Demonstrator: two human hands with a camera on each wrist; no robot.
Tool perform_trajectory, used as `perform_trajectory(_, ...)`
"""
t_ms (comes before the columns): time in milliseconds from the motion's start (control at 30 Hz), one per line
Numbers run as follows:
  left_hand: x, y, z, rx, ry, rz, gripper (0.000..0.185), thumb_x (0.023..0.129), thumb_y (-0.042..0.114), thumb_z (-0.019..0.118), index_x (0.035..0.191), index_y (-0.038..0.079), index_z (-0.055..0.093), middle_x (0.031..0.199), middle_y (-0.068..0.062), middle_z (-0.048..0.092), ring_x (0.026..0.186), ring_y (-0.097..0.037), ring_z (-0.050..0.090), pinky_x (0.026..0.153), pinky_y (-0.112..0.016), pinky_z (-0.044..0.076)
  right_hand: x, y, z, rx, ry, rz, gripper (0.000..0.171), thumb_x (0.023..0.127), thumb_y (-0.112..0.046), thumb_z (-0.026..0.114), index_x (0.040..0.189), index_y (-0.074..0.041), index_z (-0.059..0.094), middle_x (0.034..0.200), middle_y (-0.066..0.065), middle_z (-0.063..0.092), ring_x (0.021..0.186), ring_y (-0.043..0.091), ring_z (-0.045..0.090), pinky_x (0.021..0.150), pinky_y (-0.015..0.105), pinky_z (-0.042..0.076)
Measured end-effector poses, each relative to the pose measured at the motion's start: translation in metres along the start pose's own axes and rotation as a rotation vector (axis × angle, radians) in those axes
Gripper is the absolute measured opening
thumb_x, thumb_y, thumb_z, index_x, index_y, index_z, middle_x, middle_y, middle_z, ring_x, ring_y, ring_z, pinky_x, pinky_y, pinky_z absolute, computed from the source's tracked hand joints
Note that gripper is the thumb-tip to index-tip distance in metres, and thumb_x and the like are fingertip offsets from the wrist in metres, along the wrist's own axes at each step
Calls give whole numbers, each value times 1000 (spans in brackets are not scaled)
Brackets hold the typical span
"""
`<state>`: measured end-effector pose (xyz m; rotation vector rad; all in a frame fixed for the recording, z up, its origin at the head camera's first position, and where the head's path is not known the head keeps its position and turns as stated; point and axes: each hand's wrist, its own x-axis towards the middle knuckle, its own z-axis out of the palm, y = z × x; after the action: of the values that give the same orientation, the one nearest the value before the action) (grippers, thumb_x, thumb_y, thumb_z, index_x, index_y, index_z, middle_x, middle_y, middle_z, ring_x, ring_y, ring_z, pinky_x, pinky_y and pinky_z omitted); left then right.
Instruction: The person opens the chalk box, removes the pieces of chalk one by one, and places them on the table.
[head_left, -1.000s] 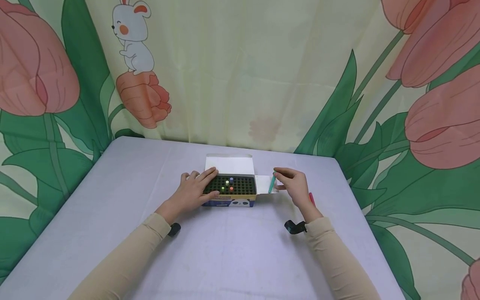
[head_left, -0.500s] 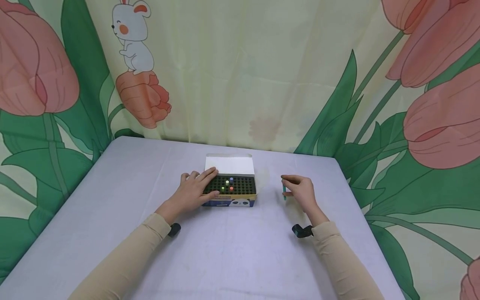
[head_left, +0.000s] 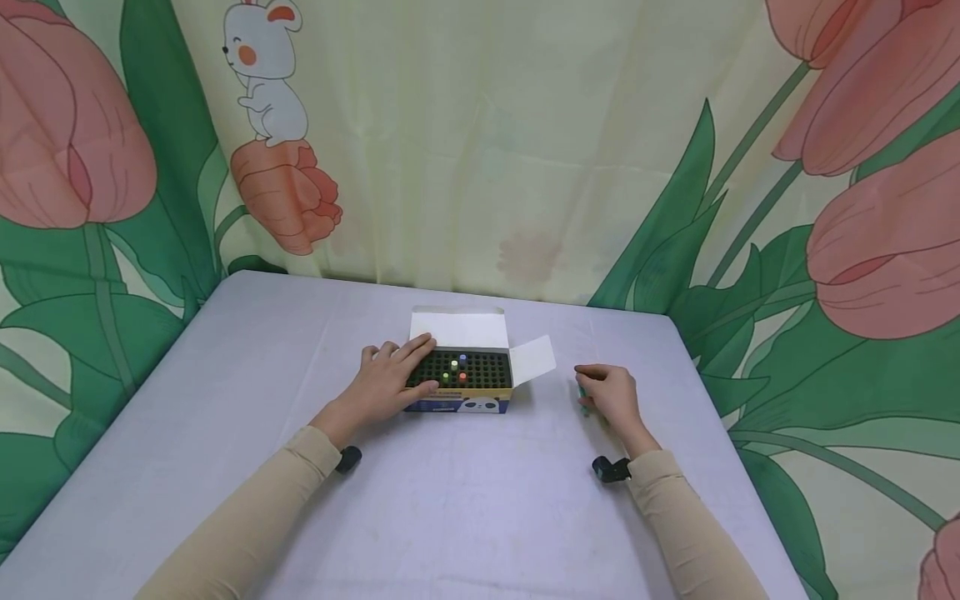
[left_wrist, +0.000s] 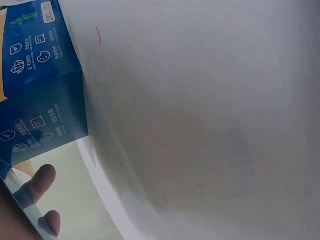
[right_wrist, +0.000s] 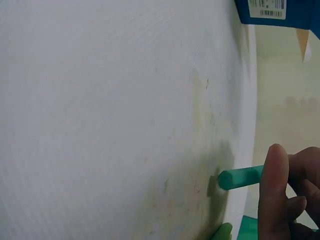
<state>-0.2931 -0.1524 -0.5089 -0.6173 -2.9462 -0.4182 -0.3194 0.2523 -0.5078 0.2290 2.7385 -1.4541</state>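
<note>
My left hand (head_left: 384, 382) rests over the left end of an open blue-and-yellow box (head_left: 442, 407), thumb and forefinger stretched across its top. Inside the box, a black holder (head_left: 491, 367) has rows of holes, with several coloured chalk sticks (head_left: 462, 378) standing in them. To the right of the box, my right hand (head_left: 609, 395) pinches a green chalk stick (right_wrist: 242, 177). That stick's blunt end juts past the fingers, low over the table, with its shadow close by. In the left wrist view, fingertips (left_wrist: 44, 176) show beside the blue box wall (left_wrist: 37, 117).
The box's white lid (head_left: 459, 327) stands up at the back, and a white side flap (head_left: 532, 360) sticks out right. A green piece (right_wrist: 222, 232) shows low in the right wrist view. The white tablecloth (head_left: 465, 500) has faint smudges. A printed curtain (head_left: 465, 150) hangs behind.
My right hand has moved right and nearer the front, away from the box, carrying the green chalk stick lower. The side flap went out of sight, then reappeared tilted up. My left hand stayed put.
</note>
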Motion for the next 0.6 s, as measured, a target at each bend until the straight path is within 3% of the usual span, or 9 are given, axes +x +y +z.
perform_trajectory(267,1,-1,1,-2,-1,-4,83,100,71,45,167,26,24,172,5,25,131,-36,49,105,-67,30,2,8,-4,-113,39,16,29,101,-17,65,124,-3,75,127,23,70,61,11,63,58,23,54)
perform_trajectory(600,0,0,1,-16,6,-3,82,101,70,46,167,26,25,172,4,25,130,-36,49,105,-68,30,4,19,-9,-91,70,19,30,102,-19,65,125,-5,75,129,23,69,63,14,62,57,25,53)
